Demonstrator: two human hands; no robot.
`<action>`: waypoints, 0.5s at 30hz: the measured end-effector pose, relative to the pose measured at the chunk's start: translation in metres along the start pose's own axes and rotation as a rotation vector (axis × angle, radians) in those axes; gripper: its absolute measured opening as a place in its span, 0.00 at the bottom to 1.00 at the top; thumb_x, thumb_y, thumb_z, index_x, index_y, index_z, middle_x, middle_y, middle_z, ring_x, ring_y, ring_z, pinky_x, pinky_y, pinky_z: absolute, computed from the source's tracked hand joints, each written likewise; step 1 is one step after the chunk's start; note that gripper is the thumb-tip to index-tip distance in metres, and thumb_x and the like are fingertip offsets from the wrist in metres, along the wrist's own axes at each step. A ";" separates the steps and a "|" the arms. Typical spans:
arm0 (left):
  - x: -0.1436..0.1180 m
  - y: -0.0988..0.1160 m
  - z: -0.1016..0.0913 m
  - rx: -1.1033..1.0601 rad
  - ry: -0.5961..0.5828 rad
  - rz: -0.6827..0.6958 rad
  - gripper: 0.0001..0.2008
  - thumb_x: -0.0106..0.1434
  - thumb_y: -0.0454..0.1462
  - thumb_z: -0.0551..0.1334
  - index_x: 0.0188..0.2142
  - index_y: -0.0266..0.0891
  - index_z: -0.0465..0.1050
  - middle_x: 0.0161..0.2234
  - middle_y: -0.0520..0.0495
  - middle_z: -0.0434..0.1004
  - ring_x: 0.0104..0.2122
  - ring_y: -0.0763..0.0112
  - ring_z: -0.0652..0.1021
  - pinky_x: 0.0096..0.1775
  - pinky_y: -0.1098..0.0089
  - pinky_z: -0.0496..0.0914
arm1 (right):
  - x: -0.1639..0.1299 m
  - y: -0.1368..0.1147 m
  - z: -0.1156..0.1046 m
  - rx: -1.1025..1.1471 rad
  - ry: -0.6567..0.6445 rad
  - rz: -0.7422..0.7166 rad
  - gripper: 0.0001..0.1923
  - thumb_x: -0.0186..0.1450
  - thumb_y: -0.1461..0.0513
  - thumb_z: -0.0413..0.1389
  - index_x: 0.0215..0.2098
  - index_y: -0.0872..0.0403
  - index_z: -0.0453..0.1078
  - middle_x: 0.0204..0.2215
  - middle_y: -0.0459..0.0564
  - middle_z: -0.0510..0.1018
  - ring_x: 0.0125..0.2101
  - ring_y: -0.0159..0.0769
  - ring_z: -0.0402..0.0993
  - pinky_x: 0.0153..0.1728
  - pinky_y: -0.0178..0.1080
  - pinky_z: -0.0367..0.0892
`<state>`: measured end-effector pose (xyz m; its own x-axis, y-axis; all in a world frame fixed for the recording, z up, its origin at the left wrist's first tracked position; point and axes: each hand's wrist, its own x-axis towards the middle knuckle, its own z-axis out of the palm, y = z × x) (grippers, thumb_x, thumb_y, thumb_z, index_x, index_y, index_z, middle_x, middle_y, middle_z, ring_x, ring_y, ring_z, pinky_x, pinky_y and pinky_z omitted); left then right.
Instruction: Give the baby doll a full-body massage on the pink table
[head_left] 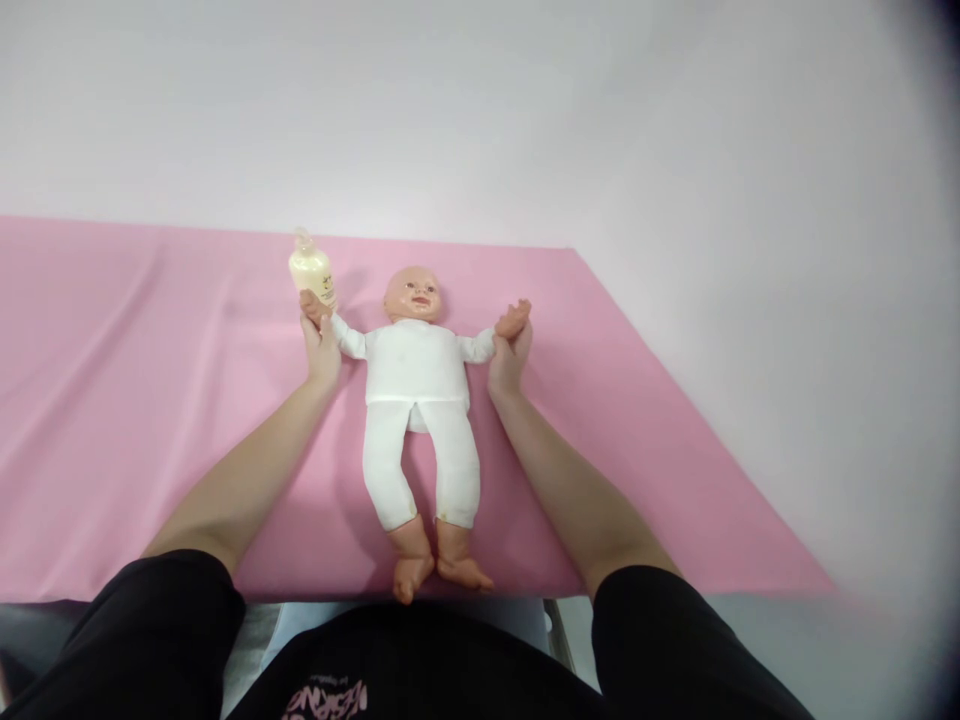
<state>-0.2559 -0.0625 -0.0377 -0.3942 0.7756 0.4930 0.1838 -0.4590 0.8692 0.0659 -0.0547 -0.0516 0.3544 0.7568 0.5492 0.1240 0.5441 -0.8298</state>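
Observation:
A baby doll (417, 365) with a white cloth body lies on its back, head toward the wall and bare feet at the table's front edge. Both its arms are stretched out sideways. My left hand (321, 348) is closed round the doll's hand on the left. On the other side, my right hand (513, 357) grips the doll's other hand, which points up and outward. Part of my fingers is hidden behind the doll's hands. Just behind my left hand stands a pale yellow pump bottle (310, 270), its lower part partly covered by the doll's hand.
A pink cover (187, 400) with some creases lies over the table, its right edge running diagonally. A white wall (450, 120) rises directly behind the table. My body is close against the front edge.

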 end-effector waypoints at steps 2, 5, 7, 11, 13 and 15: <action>-0.006 0.010 0.003 0.074 -0.072 0.095 0.30 0.72 0.55 0.54 0.67 0.45 0.55 0.68 0.38 0.61 0.69 0.59 0.63 0.69 0.56 0.58 | -0.006 -0.014 0.004 -0.058 -0.105 -0.084 0.33 0.65 0.60 0.51 0.68 0.49 0.55 0.69 0.54 0.62 0.69 0.43 0.59 0.70 0.56 0.56; -0.015 0.025 0.009 0.240 -0.294 0.255 0.27 0.72 0.52 0.53 0.63 0.41 0.62 0.61 0.36 0.70 0.64 0.55 0.69 0.66 0.51 0.61 | -0.014 -0.025 0.008 -0.190 -0.277 -0.179 0.27 0.65 0.59 0.54 0.63 0.48 0.65 0.61 0.54 0.73 0.62 0.46 0.68 0.66 0.54 0.61; -0.019 0.030 0.014 0.370 -0.476 0.378 0.24 0.72 0.49 0.54 0.61 0.39 0.67 0.59 0.35 0.72 0.62 0.52 0.70 0.65 0.48 0.61 | -0.017 -0.028 0.010 -0.298 -0.435 -0.257 0.23 0.65 0.59 0.54 0.59 0.47 0.70 0.56 0.52 0.78 0.57 0.47 0.72 0.64 0.54 0.63; -0.022 0.034 0.019 0.513 -0.669 0.499 0.23 0.72 0.44 0.52 0.61 0.36 0.69 0.58 0.34 0.74 0.60 0.51 0.71 0.64 0.47 0.62 | -0.020 -0.033 0.011 -0.406 -0.575 -0.344 0.23 0.67 0.60 0.52 0.59 0.48 0.71 0.54 0.51 0.79 0.54 0.48 0.73 0.61 0.55 0.62; -0.021 0.034 0.019 0.537 -0.674 0.493 0.23 0.72 0.44 0.52 0.61 0.37 0.69 0.58 0.35 0.74 0.59 0.51 0.72 0.63 0.48 0.62 | -0.020 -0.035 0.011 -0.422 -0.572 -0.345 0.23 0.67 0.58 0.52 0.60 0.48 0.70 0.55 0.52 0.79 0.55 0.49 0.72 0.61 0.55 0.62; -0.021 0.033 0.019 0.537 -0.663 0.479 0.23 0.72 0.44 0.53 0.61 0.38 0.69 0.58 0.36 0.74 0.59 0.51 0.72 0.63 0.48 0.63 | -0.020 -0.036 0.011 -0.420 -0.567 -0.334 0.22 0.68 0.56 0.53 0.60 0.48 0.70 0.55 0.53 0.79 0.55 0.50 0.72 0.62 0.56 0.61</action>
<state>-0.2248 -0.0858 -0.0182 0.3847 0.7203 0.5772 0.6431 -0.6578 0.3922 0.0443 -0.0851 -0.0314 -0.2774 0.7083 0.6491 0.5215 0.6784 -0.5175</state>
